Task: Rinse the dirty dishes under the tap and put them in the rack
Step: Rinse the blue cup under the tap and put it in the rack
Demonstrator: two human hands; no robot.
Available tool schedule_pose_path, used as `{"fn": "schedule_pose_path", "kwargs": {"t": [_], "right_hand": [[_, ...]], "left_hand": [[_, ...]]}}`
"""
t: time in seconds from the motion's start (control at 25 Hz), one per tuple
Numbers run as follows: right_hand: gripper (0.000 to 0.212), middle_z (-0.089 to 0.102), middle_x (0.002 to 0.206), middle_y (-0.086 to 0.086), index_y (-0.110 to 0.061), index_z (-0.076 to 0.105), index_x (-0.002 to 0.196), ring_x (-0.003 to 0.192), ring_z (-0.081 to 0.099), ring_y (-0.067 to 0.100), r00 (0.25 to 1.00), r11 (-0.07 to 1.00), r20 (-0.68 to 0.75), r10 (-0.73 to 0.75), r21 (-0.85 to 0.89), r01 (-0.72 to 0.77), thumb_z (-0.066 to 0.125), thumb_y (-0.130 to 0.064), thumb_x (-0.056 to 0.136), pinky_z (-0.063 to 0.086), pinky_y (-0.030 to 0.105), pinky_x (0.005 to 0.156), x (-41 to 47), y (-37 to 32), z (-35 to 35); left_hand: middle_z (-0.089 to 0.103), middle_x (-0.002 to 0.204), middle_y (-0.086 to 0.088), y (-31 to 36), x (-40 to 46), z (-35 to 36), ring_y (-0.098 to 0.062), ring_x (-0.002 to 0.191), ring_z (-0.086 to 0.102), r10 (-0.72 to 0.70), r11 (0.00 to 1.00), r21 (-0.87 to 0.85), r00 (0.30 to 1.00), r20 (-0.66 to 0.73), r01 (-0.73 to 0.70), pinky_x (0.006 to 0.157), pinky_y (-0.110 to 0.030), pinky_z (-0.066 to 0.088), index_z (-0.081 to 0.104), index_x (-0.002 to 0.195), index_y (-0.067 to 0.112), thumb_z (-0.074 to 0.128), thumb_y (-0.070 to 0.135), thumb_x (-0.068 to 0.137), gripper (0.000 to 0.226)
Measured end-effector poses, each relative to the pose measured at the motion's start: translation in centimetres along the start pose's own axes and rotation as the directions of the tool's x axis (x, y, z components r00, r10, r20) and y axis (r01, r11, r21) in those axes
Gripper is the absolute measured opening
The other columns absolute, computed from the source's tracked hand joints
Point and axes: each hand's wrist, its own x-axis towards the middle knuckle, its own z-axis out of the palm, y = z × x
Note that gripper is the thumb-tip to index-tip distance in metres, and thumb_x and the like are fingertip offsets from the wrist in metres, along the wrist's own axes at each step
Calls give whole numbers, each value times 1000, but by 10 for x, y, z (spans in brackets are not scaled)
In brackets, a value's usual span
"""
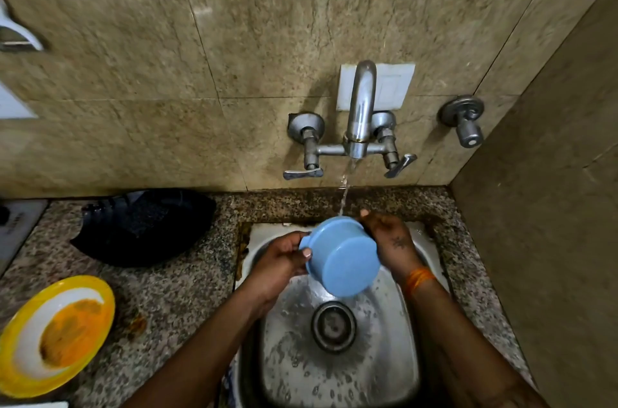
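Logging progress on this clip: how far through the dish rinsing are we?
Done: nothing visibly finished; no rack is in view, so I cannot tell what has been stacked. In hand: the blue bowl, held tilted by the left hand and right hand over the sink, under water running from the tap. Left: the yellow plate with orange residue waits on the counter.
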Motion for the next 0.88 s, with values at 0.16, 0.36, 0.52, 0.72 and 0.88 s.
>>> {"fn": "schedule_pose_path", "kwargs": {"t": [0.16,0.36,0.52,0.72,0.88], "right_hand": [[48,70,76,10,-17,72,76,73,64,26,984,925,-64,-164,-357,130,50,-55,96,50,39,68,6,-26,13],[61,52,151,15,-8,50,147,142,45,34,755,320,348,-555,-749,580,31,-44,103,36,51,117,-26,-24,62],[61,75,105,-1,-28,68,113,96,69,18,911,720,345,-225,-571,394,38,-77,93,54,36,86,-2,-24,37],[58,73,103,5,-29,64,96,102,67,27,945,802,240,-221,-507,317,30,-76,97,51,41,90,4,-19,49],[53,72,82,10,-22,63,90,78,68,33,780,485,299,-550,-646,589,24,-54,106,52,40,67,-13,-25,48]], "left_hand": [[76,99,-6,14,19,17,-25,93,69,101,991,107,980,-173,-83,87,-48,58,74,107,12,65,11,89,20],[76,89,0,20,31,33,-15,83,69,171,971,219,924,-342,-98,74,-21,55,76,99,9,56,-11,90,29],[75,94,3,14,17,26,-10,86,65,139,967,241,961,-238,-81,78,-27,50,75,103,14,63,-1,94,21],[75,91,8,18,25,16,-14,90,66,115,972,221,986,-124,-85,86,-38,51,75,94,26,61,3,96,27],[76,101,-14,23,40,7,-24,100,67,174,942,269,977,120,-201,96,-47,52,77,93,12,62,15,86,18]]}}
